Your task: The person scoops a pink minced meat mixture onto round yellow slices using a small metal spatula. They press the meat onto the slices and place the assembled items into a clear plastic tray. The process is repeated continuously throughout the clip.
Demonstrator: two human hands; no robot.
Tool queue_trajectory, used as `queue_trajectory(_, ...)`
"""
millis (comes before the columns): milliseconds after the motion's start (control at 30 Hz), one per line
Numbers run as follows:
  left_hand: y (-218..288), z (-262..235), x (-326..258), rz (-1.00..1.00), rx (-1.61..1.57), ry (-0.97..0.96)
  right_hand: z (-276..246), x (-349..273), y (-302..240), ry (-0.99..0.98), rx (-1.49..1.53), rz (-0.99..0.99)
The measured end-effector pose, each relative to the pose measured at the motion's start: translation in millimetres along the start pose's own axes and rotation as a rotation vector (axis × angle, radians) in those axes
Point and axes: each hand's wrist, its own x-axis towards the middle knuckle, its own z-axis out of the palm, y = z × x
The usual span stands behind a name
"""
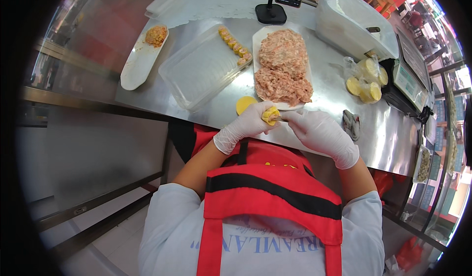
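Stainless-steel worktop lies beneath a white tray heaped with minced meat and a clear tray bearing small yellow dumplings. Just in front of the meat, the gloved left hand holds a yellow-wrapped dumpling in curled fingers; the gloved right hand pinches a slim tool at its right side.

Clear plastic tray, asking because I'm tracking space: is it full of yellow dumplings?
No, the yellow dumplings sit only along the right-hand side of the clear plastic tray.
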Motion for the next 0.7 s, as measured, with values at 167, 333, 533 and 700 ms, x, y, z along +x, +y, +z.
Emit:
queue_trajectory(167,7,-8,-1,0.001,0.029,-0.140,-7,-1,0,0.017,0.018,-0.040)
queue_trajectory(333,26,-13,-2,0.035,0.420,-0.179,-6,3,-3,-0.043,-0.074,-0.033)
queue_trajectory(533,20,-8,5,0.076,0.646,-0.212,-12,12,-10,-0.150,-0.157,-0.018)
queue_trajectory(700,10,-9,11,0.097,0.677,-0.270,-13,15,-9,-0.269,-0.196,0.033)
